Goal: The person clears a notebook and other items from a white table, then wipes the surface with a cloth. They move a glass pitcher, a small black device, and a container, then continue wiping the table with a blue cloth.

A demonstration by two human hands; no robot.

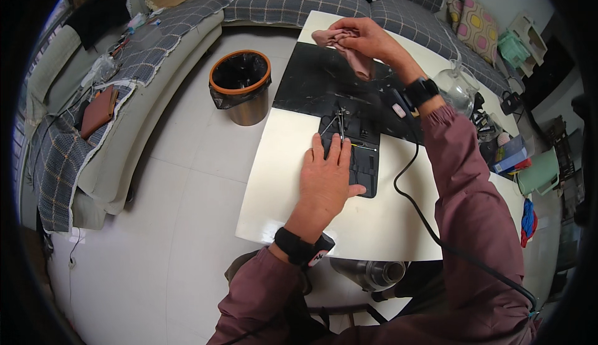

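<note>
My right hand (366, 39) is raised over the far part of the table, pinching a crumpled pink cloth (357, 60) that hangs down from the fingers. Palm down, my left hand (324, 177) rests with spread fingers on an unfolded black tool case (366, 177), covering part of it. Just beyond those fingertips, small metal scissors or pliers (341, 121) lie on the case. A thin tool with a yellow part (362, 146) lies across the case beside my left fingers.
The white table (275, 167) has a black panel (303, 79). A glass pitcher (455, 86) stands at right, near a small pink-and-white item (399, 110). A black cable (411, 195) runs past my right arm. An orange-rimmed bin (247, 107) stands left; a sofa (187, 36) borders the room.
</note>
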